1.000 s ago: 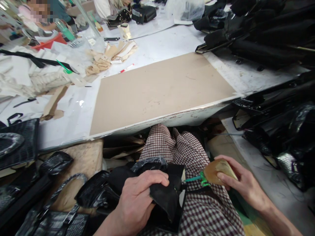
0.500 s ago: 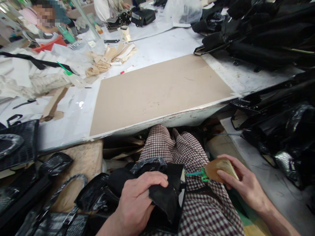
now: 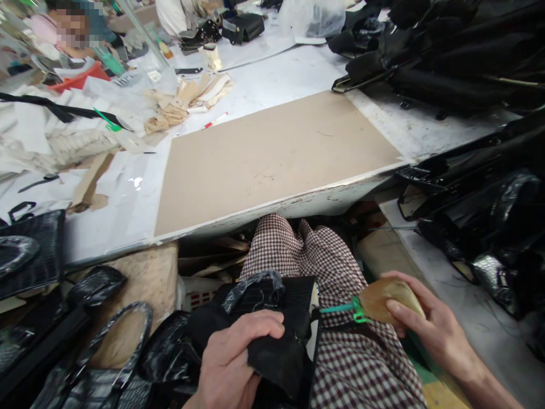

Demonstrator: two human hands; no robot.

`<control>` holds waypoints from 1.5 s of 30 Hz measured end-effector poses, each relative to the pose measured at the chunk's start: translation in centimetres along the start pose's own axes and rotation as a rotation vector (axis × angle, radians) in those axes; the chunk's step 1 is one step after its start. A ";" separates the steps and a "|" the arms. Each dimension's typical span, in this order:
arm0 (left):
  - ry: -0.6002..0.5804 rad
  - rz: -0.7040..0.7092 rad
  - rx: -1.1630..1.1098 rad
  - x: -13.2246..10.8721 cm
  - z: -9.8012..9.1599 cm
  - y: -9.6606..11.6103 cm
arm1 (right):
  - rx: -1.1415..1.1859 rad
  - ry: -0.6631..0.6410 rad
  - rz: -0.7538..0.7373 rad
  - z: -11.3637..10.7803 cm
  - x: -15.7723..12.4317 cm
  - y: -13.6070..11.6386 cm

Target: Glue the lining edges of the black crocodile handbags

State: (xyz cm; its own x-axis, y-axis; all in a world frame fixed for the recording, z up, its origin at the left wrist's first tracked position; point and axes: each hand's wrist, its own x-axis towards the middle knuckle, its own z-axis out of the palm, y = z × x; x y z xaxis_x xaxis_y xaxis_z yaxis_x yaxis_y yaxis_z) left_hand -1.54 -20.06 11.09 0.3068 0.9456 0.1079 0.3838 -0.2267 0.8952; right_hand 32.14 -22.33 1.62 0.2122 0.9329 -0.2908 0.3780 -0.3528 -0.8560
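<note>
On my lap lies a black handbag (image 3: 293, 292), its handle wrapped in clear plastic. My left hand (image 3: 238, 355) is closed on a flap of black material at the bag, thumb and fingers folding it back. My right hand (image 3: 426, 324) grips a squeeze bottle (image 3: 389, 301) of amber liquid, likely glue, lying nearly sideways. Its green nozzle (image 3: 338, 307) points left, with the tip at the bag's open right edge. Whether the tip touches the bag I cannot tell. Checked cloth (image 3: 340, 363) covers my legs beneath.
A brown board (image 3: 272, 153) lies on the white worktable (image 3: 298, 68) ahead. Black bags and pieces (image 3: 460, 62) are piled at right; more handbags (image 3: 114, 363) lie at left. Tan scraps (image 3: 179, 105) and a red pen (image 3: 216, 120) sit beyond the board. A person (image 3: 80, 34) is at far left.
The bottle has shifted slightly right and down with my right hand. My left hand and the flap have moved a little left, and more of the bag's top and handle shows.
</note>
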 end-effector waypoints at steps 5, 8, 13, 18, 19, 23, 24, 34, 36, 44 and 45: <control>-0.001 -0.029 -0.074 -0.1 0.4 -0.2 | 0.059 -0.090 0.040 0.2 -0.3 -0.4; -0.018 0.005 -0.042 -0.2 0.4 -0.6 | 0.032 -0.025 0.039 0.3 -0.3 -1.0; -0.055 0.088 0.027 -0.4 0.3 -1.0 | 0.083 0.005 0.057 0.3 -0.4 -2.0; -0.058 0.127 0.045 -0.2 0.2 -0.4 | 0.090 -0.042 0.051 0.8 -0.2 -2.0; -0.052 0.133 0.049 0.0 0.2 -0.3 | 0.083 -0.048 0.046 1.0 -0.1 -2.0; -0.029 0.108 0.045 0.3 0.2 0.1 | 0.058 -0.023 0.015 1.0 -0.2 -1.8; -0.033 0.111 0.048 0.3 0.2 0.0 | 0.058 -0.014 0.010 1.0 -0.2 -1.8; -0.065 0.172 0.090 0.0 0.3 -0.5 | 0.019 -0.026 0.047 0.5 -0.3 -2.1; -0.066 0.129 0.080 -0.2 0.3 -0.5 | 0.022 -0.066 0.063 0.3 -0.4 -2.1; -0.104 0.195 0.081 -0.3 0.3 -1.1 | 0.081 -0.131 0.129 -0.3 -1.3 -3.3; -0.108 0.207 0.099 -0.3 0.2 -1.1 | 0.103 -0.118 0.143 -0.3 -1.5 -3.5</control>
State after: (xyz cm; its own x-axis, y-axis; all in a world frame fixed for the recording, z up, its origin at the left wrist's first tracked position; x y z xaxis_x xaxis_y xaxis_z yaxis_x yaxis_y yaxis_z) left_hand -1.87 -20.16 9.98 0.4770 0.8474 0.2332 0.3849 -0.4400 0.8114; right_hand 30.75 -22.49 5.15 0.1475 0.8781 -0.4552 0.2564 -0.4784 -0.8399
